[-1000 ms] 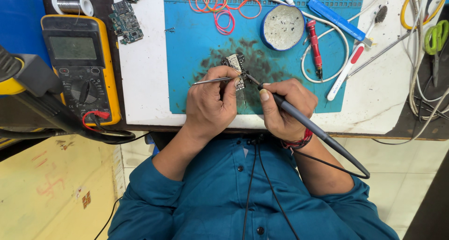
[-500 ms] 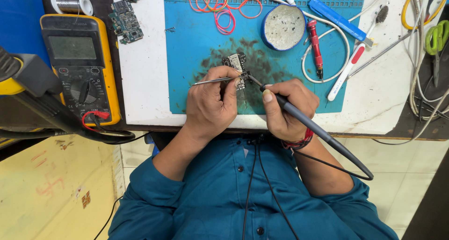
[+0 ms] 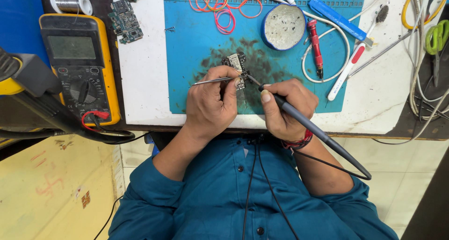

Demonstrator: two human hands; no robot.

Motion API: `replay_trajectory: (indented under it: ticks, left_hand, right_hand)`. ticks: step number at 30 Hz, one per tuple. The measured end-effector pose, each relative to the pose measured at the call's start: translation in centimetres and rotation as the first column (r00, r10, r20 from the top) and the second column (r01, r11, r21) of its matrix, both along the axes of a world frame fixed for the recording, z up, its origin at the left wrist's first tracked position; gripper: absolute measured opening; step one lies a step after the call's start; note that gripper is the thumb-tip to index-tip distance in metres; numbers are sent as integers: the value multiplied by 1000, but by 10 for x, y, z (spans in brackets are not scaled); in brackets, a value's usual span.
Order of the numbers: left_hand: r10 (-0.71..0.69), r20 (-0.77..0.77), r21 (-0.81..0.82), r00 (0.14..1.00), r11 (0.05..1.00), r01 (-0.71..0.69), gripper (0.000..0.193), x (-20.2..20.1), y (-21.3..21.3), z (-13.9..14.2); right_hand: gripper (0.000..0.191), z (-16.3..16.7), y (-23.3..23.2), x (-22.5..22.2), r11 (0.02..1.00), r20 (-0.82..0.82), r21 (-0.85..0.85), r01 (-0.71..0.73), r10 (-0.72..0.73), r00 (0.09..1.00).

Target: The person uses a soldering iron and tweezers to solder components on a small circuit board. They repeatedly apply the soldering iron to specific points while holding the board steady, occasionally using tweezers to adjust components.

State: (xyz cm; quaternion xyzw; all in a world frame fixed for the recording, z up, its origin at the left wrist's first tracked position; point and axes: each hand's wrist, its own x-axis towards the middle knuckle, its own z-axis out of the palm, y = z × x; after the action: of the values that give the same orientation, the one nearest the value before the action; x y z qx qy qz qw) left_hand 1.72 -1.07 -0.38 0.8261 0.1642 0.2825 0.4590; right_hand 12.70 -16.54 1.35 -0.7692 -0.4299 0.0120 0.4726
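The left hand (image 3: 210, 102) pinches metal tweezers (image 3: 213, 80); the right hand (image 3: 285, 106) grips a soldering iron (image 3: 299, 120) pen-style. Both tips meet on a small circuit board (image 3: 236, 64) lying on the blue mat (image 3: 196, 43) at desk centre. A yellow multimeter (image 3: 79, 62) sits far left.

Your left hand (image 3: 210, 102) pinches tweezers (image 3: 213, 80) against a small circuit board (image 3: 237, 64) on a blue mat (image 3: 196, 43) — your right hand (image 3: 285, 109) grips a soldering iron (image 3: 304, 123), its tip at the board.
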Motion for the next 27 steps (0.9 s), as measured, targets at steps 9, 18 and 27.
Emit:
replay_trajectory:
  ticks: [9, 18, 27]
  left_hand:
    - [1, 1, -3, 1000, 1000, -1, 20, 0, 0, 0]
    - [1, -5, -21, 1000, 1000, -2, 21, 0, 0, 1]
    - [0, -8, -17, 1000, 1000, 0, 20, 0, 0, 1]
  right_hand:
    - [7, 0, 0, 0, 1000, -2, 10, -5, 5, 1000]
    - [8, 0, 1, 0, 1000, 0, 7, -6, 6, 1000]
    - [8, -1, 0, 0, 1000, 5, 12, -9, 9, 1000]
